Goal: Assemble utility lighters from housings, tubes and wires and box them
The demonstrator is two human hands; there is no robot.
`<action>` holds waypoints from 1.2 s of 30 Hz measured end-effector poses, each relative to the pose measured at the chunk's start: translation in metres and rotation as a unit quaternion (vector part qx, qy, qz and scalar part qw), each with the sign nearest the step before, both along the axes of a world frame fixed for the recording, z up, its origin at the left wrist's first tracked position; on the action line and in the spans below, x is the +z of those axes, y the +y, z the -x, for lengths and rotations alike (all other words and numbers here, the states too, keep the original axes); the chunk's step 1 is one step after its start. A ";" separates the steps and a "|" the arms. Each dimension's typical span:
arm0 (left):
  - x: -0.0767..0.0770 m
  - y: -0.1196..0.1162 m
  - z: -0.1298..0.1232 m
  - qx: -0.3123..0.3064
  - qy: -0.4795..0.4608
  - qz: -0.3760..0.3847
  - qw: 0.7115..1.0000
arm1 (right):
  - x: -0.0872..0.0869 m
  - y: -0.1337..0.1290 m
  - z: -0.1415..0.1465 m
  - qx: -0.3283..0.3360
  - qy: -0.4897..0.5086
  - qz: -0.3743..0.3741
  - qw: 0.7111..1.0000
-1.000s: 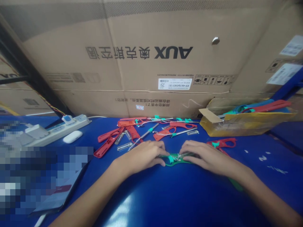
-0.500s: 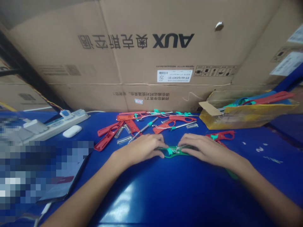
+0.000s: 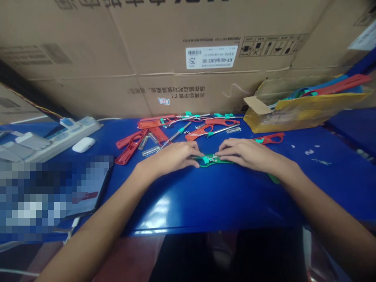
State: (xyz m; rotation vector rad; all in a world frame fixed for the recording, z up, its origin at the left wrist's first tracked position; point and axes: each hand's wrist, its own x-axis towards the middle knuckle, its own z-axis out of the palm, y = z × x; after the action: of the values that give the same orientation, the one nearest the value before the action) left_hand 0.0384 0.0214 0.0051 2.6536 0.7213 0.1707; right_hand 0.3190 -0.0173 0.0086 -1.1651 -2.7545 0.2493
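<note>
Left hand (image 3: 178, 157) and right hand (image 3: 249, 154) pinch opposite ends of green casing (image 3: 221, 161); still-uncovered white wires (image 3: 212, 158) show; closure undone.

White label (image 3: 210, 57) on carton (image 3: 149, 51), upside down: "25", "KFR-46G…"; Chinese print (image 3: 176, 92) below.

- Facing you, behind the table (image 3: 249, 196): a brown cardboard carton (image 3: 132, 51), its print and white label (image 3: 210, 56) upside down.
- To your left: a dark post (image 3: 26, 88), slanting.
- To your right: a blue beam (image 3: 364, 62), partly visible.
- Before you: the glossy blue tabletop, showing a pale reflection (image 3: 164, 207).
- Below its near edge: a dim reddish surface (image 3: 129, 258).
</note>
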 end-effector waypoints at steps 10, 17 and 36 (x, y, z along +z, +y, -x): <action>0.001 0.000 -0.002 -0.003 0.007 -0.038 0.999 | 0.000 -0.007 0.010 -0.029 -0.041 -0.069 0.996; 0.004 -0.001 -0.002 -0.003 -0.004 -0.006 1.000 | 0.000 -0.007 0.008 -0.049 -0.046 -0.042 0.997; -0.001 0.006 0.002 0.022 -0.069 0.173 0.982 | -0.005 0.000 0.009 -0.071 0.010 0.031 0.997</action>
State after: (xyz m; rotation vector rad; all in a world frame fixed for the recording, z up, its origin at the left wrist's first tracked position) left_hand 0.0367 0.0274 0.0039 2.2727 0.6947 0.2187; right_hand 0.3095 -0.0170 0.0033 -1.3598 -2.6484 0.3304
